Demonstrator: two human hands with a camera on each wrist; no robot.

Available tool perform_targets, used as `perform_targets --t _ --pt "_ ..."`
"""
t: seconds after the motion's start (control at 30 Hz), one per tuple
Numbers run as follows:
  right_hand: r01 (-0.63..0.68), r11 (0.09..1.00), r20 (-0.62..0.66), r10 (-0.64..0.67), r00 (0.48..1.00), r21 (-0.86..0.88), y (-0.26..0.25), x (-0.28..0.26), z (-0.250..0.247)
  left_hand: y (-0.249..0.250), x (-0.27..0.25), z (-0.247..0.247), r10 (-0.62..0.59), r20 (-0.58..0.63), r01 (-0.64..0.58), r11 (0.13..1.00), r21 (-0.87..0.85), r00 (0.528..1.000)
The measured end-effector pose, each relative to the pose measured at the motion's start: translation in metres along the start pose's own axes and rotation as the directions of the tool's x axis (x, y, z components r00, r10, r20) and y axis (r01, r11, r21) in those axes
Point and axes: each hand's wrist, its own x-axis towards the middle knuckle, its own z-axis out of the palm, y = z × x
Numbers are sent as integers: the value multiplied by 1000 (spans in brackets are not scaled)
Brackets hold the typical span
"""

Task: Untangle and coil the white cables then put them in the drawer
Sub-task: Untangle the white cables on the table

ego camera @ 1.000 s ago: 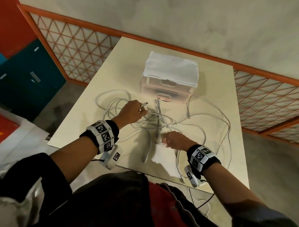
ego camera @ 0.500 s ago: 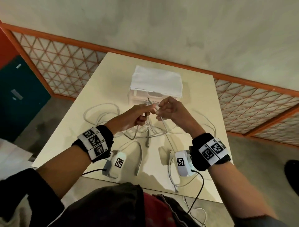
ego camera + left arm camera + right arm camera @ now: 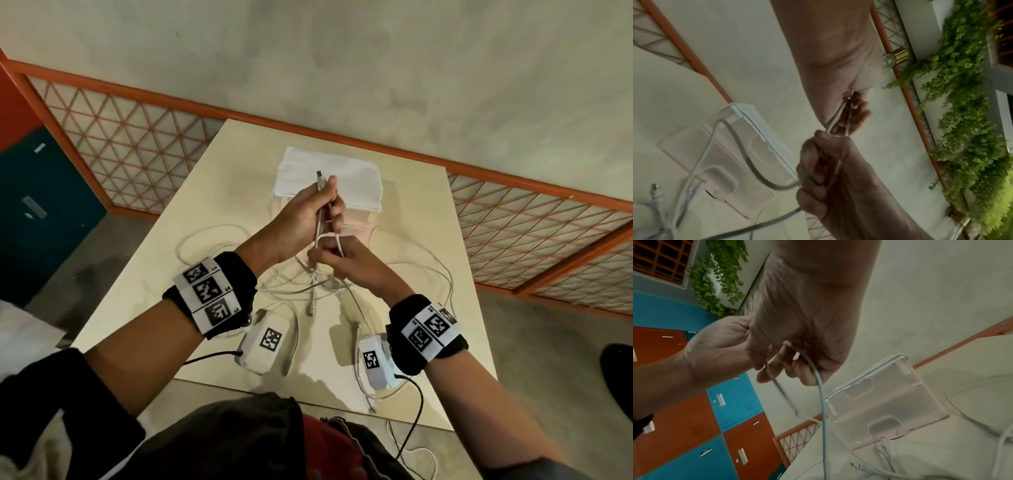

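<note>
White cable [image 3: 320,219] is now sitting up in both your hands, where a second ago your left hand [image 3: 301,219] was only reaching into the tangle [image 3: 301,284] on the surface [image 3: 212,192] and your right hand [image 3: 346,260] was resting low at 5 o'clock of it. You are lifting one end clear: your left fingers [image 3: 330,186] are closing around the cable just below its plug [image 3: 319,174], which is pointing toward 12 o'clock, and your right fingers [image 3: 816,177] are curling round the same strand just beneath, at 6 o'clock of the left hand. That likely means you are starting the first coil. The remaining cables are lying looped on the surface, between you and the drawer box [image 3: 359,219] at 12 o'clock, whose drawers are looking closed, so storing is some way off.
</note>
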Motion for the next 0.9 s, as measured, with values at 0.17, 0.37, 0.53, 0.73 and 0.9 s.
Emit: perform_targets --t 0.17,0.37,0.53,0.73,0.9 --pt "-45 985 -46 38 998 -165 18 -1 -17 11 -4 -14 64 -53 -68 995 -74 997" --pt "88 906 -78 -132 988 -414 31 -5 -39 6 -17 -17 194 -87 -131 872 472 977" --pt "109 891 -111 -175 978 -440 -13 -10 -54 -19 -22 -23 29 -13 -9 648 761 999" --pt "14 953 -44 -29 999 -301 4 -14 -74 8 -18 -36 31 61 -67 281 957 998" --pt "-94 940 -113 60 992 -327 35 -23 -101 8 -19 -74 216 -79 42 172 984 973"
